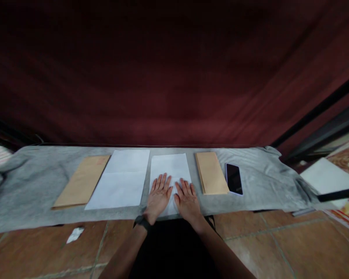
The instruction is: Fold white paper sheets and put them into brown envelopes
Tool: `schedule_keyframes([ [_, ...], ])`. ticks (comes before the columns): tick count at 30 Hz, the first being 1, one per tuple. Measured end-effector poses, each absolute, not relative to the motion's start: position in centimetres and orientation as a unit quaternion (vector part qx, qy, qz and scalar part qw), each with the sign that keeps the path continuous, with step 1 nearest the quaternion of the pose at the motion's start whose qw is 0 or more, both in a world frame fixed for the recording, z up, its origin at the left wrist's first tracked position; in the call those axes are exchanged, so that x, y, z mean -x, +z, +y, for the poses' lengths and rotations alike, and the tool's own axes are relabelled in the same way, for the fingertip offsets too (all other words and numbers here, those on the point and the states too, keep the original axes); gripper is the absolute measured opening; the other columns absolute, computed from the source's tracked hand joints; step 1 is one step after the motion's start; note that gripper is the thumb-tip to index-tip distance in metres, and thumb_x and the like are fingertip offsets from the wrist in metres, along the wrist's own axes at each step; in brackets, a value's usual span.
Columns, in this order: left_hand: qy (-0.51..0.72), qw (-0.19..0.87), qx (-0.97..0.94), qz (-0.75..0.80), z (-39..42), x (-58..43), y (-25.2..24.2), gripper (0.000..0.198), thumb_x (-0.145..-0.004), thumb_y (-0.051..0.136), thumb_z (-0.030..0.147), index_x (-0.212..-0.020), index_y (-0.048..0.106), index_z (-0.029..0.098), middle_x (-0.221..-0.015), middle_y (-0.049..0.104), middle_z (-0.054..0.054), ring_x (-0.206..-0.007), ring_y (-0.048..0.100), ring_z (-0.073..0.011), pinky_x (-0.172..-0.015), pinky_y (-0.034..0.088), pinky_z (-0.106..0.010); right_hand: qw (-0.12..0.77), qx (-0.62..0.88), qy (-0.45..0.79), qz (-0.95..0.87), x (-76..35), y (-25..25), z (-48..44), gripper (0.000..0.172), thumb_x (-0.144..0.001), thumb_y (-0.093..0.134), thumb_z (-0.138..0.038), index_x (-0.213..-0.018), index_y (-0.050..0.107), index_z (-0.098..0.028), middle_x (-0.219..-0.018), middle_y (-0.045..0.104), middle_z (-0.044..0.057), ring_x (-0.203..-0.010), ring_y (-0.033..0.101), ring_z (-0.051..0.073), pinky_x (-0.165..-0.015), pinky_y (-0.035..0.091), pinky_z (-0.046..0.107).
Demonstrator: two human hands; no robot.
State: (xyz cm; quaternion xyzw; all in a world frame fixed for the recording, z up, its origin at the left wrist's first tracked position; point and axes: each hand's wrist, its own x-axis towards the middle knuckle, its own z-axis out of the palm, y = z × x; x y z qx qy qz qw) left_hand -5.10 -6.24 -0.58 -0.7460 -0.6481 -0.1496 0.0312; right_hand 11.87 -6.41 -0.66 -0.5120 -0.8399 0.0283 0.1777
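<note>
A white sheet of paper (pixel 170 164) lies on the grey cloth in front of me. My left hand (pixel 158 195) rests flat on its left part, fingers stretched out, a dark band on the wrist. Beside it, my right hand (pixel 187 199) presses flat on the right part, fingers spread. The hands cover much of the sheet's near half. Just left is a wider stack or sheet of white paper (pixel 122 178) with a faint crease across it. Brown envelopes (pixel 211 173) lie stacked to the right of my right hand.
More brown envelopes (pixel 81 182) lie at the left. A phone (pixel 234 179) with a dark screen sits right of the right-hand stack. Grey cloth (pixel 264 178) covers the narrow table. A dark red curtain (pixel 174 97) hangs behind. A white scrap (pixel 75 235) is on the tiled floor.
</note>
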Motion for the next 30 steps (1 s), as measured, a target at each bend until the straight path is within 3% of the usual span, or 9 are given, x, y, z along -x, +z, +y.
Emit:
schedule_keyframes([
  [9, -0.131, 0.069, 0.791, -0.593, -13.5, 5.2, 0.2, 0.055, -0.098, 0.043, 0.042, -0.149, 0.039, 0.024, -0.158, 0.034, -0.007, -0.147, 0.027, -0.0280, -0.120, 0.022, -0.051, 0.161, 0.520, 0.066, -0.837, -12.1, -0.4, -6.2, 0.051, -0.101, 0.042, -0.037, -0.150, 0.040, -0.021, -0.159, 0.029, 0.009, -0.146, 0.030, 0.027, -0.119, 0.021, 0.049],
  [15, -0.108, 0.047, 0.799, -0.589, -14.0, 4.8, 0.3, 0.079, -0.085, 0.059, 0.058, -0.148, 0.039, 0.017, -0.158, 0.032, -0.016, -0.148, 0.023, -0.0358, -0.118, 0.023, -0.059, 0.156, 0.447, 0.113, -0.873, -10.3, 0.3, -5.8, 0.047, -0.105, 0.030, -0.035, -0.147, 0.044, -0.020, -0.155, 0.040, 0.004, -0.143, 0.036, 0.020, -0.121, 0.022, 0.043],
  [20, -0.099, 0.030, 0.801, -0.589, -13.9, 5.2, 0.9, 0.063, -0.089, 0.058, 0.044, -0.146, 0.043, 0.021, -0.158, 0.032, -0.013, -0.148, 0.026, -0.0316, -0.118, 0.025, -0.056, 0.163, 0.430, 0.089, -0.883, -10.1, 0.1, -5.6, 0.047, -0.103, 0.037, -0.041, -0.147, 0.043, -0.024, -0.155, 0.039, 0.003, -0.143, 0.036, 0.020, -0.120, 0.023, 0.044],
  [23, -0.108, 0.026, 0.800, -0.589, -14.1, 5.5, 1.1, 0.064, -0.090, 0.058, 0.040, -0.149, 0.038, 0.025, -0.159, 0.031, -0.011, -0.148, 0.026, -0.0295, -0.119, 0.026, -0.053, 0.160, 0.454, 0.067, -0.874, -11.5, -0.2, -5.1, 0.051, -0.101, 0.042, -0.041, -0.149, 0.039, -0.024, -0.157, 0.035, 0.005, -0.144, 0.033, 0.021, -0.120, 0.023, 0.045],
  [30, -0.132, 0.024, 0.777, -0.615, -15.2, 7.1, 0.6, 0.065, -0.091, 0.053, 0.029, -0.152, 0.032, 0.020, -0.159, 0.031, -0.013, -0.147, 0.028, -0.0269, -0.118, 0.031, -0.046, 0.167, 0.502, 0.050, -0.847, -14.7, -0.5, -5.8, 0.056, -0.101, 0.040, -0.039, -0.152, 0.033, -0.018, -0.157, 0.033, 0.010, -0.145, 0.032, 0.023, -0.119, 0.023, 0.045],
])
